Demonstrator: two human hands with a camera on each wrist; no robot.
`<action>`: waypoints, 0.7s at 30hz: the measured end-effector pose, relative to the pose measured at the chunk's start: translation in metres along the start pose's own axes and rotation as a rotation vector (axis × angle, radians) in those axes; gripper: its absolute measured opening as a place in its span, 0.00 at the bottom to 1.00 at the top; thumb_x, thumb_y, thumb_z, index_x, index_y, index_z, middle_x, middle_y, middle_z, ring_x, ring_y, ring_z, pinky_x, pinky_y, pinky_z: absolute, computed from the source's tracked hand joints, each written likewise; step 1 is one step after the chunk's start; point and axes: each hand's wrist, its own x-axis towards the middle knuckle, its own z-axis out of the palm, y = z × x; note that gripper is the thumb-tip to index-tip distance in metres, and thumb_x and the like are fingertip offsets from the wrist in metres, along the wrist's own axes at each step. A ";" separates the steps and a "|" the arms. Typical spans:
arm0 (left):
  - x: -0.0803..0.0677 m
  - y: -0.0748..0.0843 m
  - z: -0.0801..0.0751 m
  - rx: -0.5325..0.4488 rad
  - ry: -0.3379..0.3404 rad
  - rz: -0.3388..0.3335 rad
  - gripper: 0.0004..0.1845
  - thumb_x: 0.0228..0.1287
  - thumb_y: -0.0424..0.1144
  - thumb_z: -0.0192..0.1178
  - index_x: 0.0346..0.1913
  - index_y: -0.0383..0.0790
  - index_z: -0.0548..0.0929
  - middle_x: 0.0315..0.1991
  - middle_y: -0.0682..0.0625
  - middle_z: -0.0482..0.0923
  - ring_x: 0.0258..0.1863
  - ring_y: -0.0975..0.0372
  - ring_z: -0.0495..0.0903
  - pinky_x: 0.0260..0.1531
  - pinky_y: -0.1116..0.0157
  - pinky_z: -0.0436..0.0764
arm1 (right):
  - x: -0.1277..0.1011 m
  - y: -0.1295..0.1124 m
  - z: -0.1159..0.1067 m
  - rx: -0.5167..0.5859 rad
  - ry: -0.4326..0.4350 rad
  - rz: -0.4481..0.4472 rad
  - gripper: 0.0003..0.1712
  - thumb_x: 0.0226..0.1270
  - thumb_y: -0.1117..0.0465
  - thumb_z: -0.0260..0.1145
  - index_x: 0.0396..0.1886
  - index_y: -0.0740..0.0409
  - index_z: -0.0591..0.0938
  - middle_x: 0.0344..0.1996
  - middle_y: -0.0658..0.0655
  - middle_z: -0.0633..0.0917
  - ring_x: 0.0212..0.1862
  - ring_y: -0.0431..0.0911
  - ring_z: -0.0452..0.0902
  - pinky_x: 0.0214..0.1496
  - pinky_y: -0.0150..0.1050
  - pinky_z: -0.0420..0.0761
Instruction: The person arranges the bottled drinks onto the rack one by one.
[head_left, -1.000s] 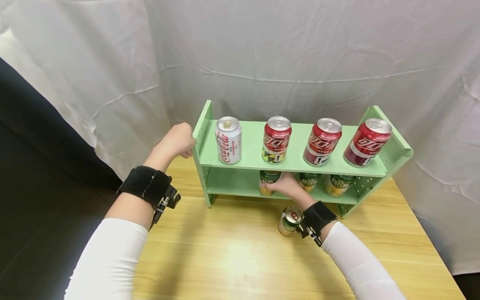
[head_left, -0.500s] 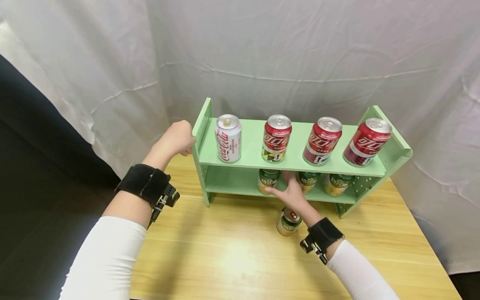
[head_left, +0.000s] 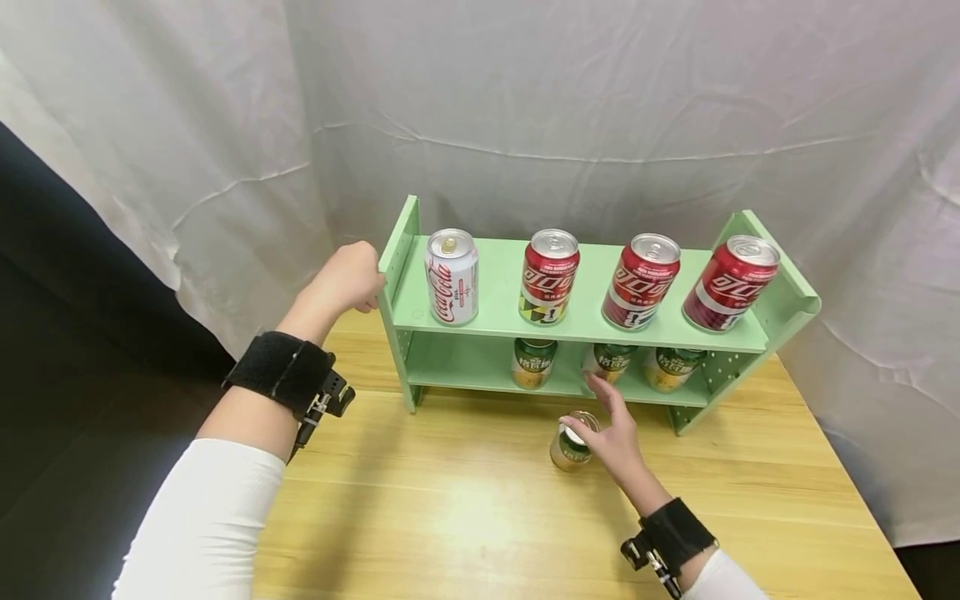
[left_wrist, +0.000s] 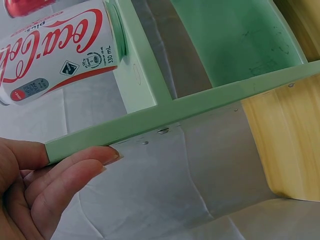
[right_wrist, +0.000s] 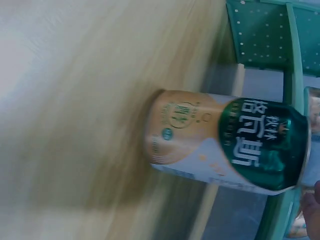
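Observation:
My left hand (head_left: 348,279) grips the left side panel of a green two-tier shelf (head_left: 495,287); in the left wrist view thumb and fingers pinch the panel's edge (left_wrist: 125,125). Over the table, my right hand (head_left: 618,437) has its thumb and fingers spread apart, holding nothing. Right beside it a green-and-gold drink can (head_left: 570,457) stands upright on the wood, its top partly overlapped by the thumb. The right wrist view shows this can (right_wrist: 200,135) up close, with a fingertip at the frame's right edge. On the lower tier, another green-and-gold can (head_left: 533,367) stands left of centre.
Two more green-and-gold cans, one at the middle (head_left: 611,360) and one at the right (head_left: 671,369), share the lower tier. Up top stand a white Coca-Cola can (head_left: 453,279) and three red cans (head_left: 551,279). Pale cloth (head_left: 600,100) hangs behind the wooden table (head_left: 420,517).
My right hand has let go of the left-of-centre can on the lower tier and drawn back toward me, down to the can on the table. My left hand keeps its grip on the shelf.

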 end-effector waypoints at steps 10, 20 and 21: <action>0.000 -0.002 0.002 0.031 0.008 -0.005 0.08 0.62 0.27 0.44 0.32 0.28 0.74 0.29 0.37 0.80 0.24 0.54 0.82 0.28 0.61 0.84 | -0.019 0.020 0.004 -0.030 0.050 -0.012 0.48 0.39 0.66 0.80 0.63 0.64 0.68 0.59 0.65 0.75 0.61 0.57 0.68 0.62 0.19 0.62; -0.002 -0.001 0.004 0.047 0.024 0.013 0.09 0.63 0.28 0.44 0.28 0.30 0.73 0.25 0.39 0.81 0.23 0.55 0.82 0.27 0.63 0.84 | -0.034 0.043 0.016 -0.016 0.030 0.069 0.53 0.34 0.65 0.82 0.65 0.62 0.66 0.60 0.62 0.75 0.57 0.54 0.72 0.56 0.19 0.69; -0.002 -0.001 0.003 0.047 0.027 0.014 0.09 0.63 0.28 0.44 0.28 0.31 0.73 0.25 0.39 0.81 0.23 0.55 0.82 0.27 0.63 0.84 | -0.034 0.045 0.017 -0.014 0.027 0.104 0.55 0.34 0.64 0.82 0.66 0.61 0.66 0.61 0.61 0.74 0.57 0.53 0.72 0.57 0.23 0.70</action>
